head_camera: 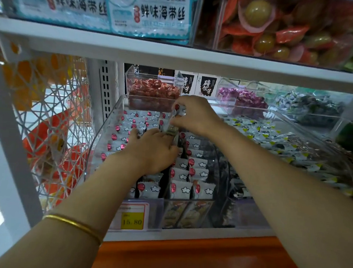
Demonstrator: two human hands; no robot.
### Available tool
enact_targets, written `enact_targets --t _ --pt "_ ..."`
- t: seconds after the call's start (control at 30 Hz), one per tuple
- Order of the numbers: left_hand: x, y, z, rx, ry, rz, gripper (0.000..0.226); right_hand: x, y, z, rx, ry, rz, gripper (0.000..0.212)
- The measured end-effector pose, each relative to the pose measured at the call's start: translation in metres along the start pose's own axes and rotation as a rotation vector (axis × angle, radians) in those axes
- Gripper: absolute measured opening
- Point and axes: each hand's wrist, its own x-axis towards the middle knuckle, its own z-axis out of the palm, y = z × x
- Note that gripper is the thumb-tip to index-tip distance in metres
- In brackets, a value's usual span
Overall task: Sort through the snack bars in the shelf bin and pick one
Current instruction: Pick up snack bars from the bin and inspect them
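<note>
A clear plastic shelf bin [105, 127] holds several rows of white snack bars [198, 163] printed with a red balloon and clouds. My right hand [196, 116] is raised over the back of the bin and pinches one white snack bar [178, 110] by its end, lifted above the rows. My left hand [150, 148] reaches into the middle of the bin, palm down, its fingers curled onto the bars below the lifted one. Whether the left hand grips a bar is hidden by its back. A gold bangle sits on the left forearm.
A yellow price tag [132, 221] reading 15.80 hangs at the bin's front. To the right lies a bin of white-and-yellow wrapped snacks [277, 140]. Behind stand small bins of red [152, 91] and purple candies [244, 99]. The shelf above [178, 55] overhangs closely. A wire rack [50, 122] stands left.
</note>
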Motion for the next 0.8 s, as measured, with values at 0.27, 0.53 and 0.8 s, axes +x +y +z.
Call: enact_targets --t 0.27,0.53,0.8 --pt "-0.004 -0.001 -0.013 -0.05 -0.027 -0.002 0.046 0.009 -0.004 0.005 -0.166 -0.284 0.0 0.026" --pt "-0.014 -0.012 -0.028 -0.088 -0.055 -0.057 0.034 0.022 -0.006 0.005 -0.208 -0.444 0.017 0.041" --pt "-0.018 -0.013 -0.03 -0.111 -0.079 -0.076 0.029 0.04 -0.003 0.029 -0.203 -0.149 0.063 0.021"
